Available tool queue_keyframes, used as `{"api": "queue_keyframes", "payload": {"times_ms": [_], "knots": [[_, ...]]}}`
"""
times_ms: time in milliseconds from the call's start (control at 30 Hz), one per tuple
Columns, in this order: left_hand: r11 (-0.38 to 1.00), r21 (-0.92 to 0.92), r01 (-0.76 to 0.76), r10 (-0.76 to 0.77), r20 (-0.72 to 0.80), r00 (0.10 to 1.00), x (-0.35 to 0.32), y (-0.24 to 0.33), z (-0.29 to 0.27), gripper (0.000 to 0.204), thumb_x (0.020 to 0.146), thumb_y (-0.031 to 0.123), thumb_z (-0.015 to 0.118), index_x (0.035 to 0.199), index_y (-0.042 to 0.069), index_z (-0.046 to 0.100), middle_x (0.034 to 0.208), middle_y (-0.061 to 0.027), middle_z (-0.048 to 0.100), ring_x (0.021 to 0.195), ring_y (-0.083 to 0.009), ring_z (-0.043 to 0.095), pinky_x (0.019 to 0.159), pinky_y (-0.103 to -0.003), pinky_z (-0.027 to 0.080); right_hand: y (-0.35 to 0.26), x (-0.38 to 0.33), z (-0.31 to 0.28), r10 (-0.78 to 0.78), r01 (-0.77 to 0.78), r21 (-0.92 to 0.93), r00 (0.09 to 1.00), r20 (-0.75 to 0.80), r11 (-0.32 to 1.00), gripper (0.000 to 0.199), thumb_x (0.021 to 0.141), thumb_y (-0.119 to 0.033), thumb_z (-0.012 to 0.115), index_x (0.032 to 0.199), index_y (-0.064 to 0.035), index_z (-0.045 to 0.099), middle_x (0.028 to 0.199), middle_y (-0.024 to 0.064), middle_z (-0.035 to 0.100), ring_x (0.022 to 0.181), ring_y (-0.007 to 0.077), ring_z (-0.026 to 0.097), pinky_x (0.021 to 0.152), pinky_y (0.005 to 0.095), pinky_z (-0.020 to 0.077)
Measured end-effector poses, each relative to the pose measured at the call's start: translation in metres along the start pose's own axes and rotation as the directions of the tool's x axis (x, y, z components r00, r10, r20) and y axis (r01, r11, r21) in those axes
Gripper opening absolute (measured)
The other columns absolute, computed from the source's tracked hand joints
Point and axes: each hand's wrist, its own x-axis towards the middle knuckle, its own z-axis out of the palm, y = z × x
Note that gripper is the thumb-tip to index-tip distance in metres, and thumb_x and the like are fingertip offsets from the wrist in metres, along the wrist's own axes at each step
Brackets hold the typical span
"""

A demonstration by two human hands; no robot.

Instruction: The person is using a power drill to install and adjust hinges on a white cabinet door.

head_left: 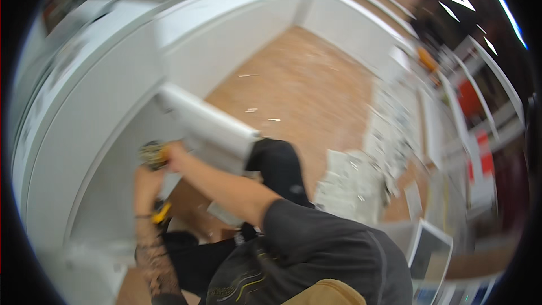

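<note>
Both my hands are together at the left, low inside a white panel structure, and motion blurs them. My left hand (pixel 148 185) looks closed around what appears to be a yellow-and-black power drill. My right hand (pixel 176 157) is closed at the tool's upper end, against its mottled, rounded head (pixel 152 155). A yellow-and-black part (pixel 161 213) shows beside my left wrist. The fingertips and any bit are hidden. Close by on the left is a curved-looking white side panel (pixel 107 101). A white crosspiece (pixel 212 118) juts out beyond my right hand.
White walls (pixel 231 34) enclose a brown board floor (pixel 299 73) with small light scraps. Crumpled pale sheeting (pixel 353 183) lies to the right of my dark-trousered knee (pixel 279 166). White frames and racks (pixel 480 85) stand at the far right. A framed panel (pixel 432 257) is at lower right.
</note>
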Motion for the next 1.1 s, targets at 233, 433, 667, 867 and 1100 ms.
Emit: {"api": "queue_keyframes", "payload": {"times_ms": [233, 433, 667, 867, 1100], "knots": [[0.955, -0.171, 0.242, -0.258, -0.077, 0.963, -0.046, -0.007, 0.007, 0.037, 0.084, 0.029, 0.073, 0.098, -0.005, 0.074, 0.092, -0.0286, 0.074, 0.092, -0.0431, 0.074, 0.077, -0.047, 0.058, 0.015, -0.059, 0.019, -0.054, 0.028, -0.128, 0.976, -0.209, 0.991, 0.028, 0.107, -0.018, 0.038, 0.109, -0.0019, 0.061, 0.101, 0.0136, 0.069, 0.092, 0.0268, 0.068, 0.087, 0.046, 0.0579], [0.962, -0.274, -0.005, -0.067, -0.252, 0.965, -0.036, 0.019, 0.003, 0.033, 0.086, 0.026, 0.076, 0.092, -0.006, 0.073, 0.084, -0.0248, 0.075, 0.081, -0.0375, 0.077, 0.07, -0.043, 0.058, -0.022, -0.081, 0.079, -0.291, 0.268, -0.288, 0.956, -0.038, 0.919, 0.033, 0.11, -0.03, 0.047, 0.103, -0.0016, 0.061, 0.095, 0.0129, 0.067, 0.09, 0.0251, 0.068, 0.083, 0.0446, 0.0577], [0.979, -0.202, 0.018, -0.089, -0.35, 0.933, -0.012, 0.055, -0.024, 0.031, 0.084, 0.023, 0.078, 0.091, -0.007, 0.074, 0.082, -0.0242, 0.076, 0.081, -0.0367, 0.077, 0.071, -0.042, 0.058, -0.034, -0.115, 0.129, -0.336, 0.334, -0.22, 0.941, 0.028, 0.917, 0.043, 0.113, -0.042, 0.042, 0.106, -0.0041, 0.061, 0.096, 0.0058, 0.066, 0.087, 0.0173, 0.065, 0.082, 0.0356, 0.0533], [0.98, -0.195, 0.03, -0.098, -0.347, 0.933, 0.0, 0.064, -0.025, 0.03, 0.085, 0.022, 0.073, 0.095, -0.006, 0.073, 0.085, -0.0249, 0.076, 0.084, -0.0378, 0.077, 0.073, -0.043, 0.058, -0.038, -0.11, 0.138, -0.358, 0.343, -0.27, 0.934, -0.009, 0.9, 0.047, 0.113, -0.045, 0.04, 0.101, -0.0046, 0.06, 0.095, 0.0057, 0.065, 0.088, 0.0168, 0.063, 0.084, 0.0354, 0.0525], [0.984, -0.172, 0.048, -0.09, -0.241, 0.966, 0.013, 0.07, -0.044, 0.021, 0.089, 0.017, 0.063, 0.099, -0.001, 0.067, 0.073, -0.01, 0.068, 0.06, -0.021, 0.068, 0.057, -0.036, 0.054, -0.038, -0.103, 0.156, -0.36, 0.337, -0.259, 0.932, -0.047, 0.905, 0.05, 0.113, -0.047, 0.035, 0.101, -0.0032, 0.058, 0.095, 0.0077, 0.062, 0.087, 0.0178, 0.062, 0.084, 0.0368, 0.052]]}}
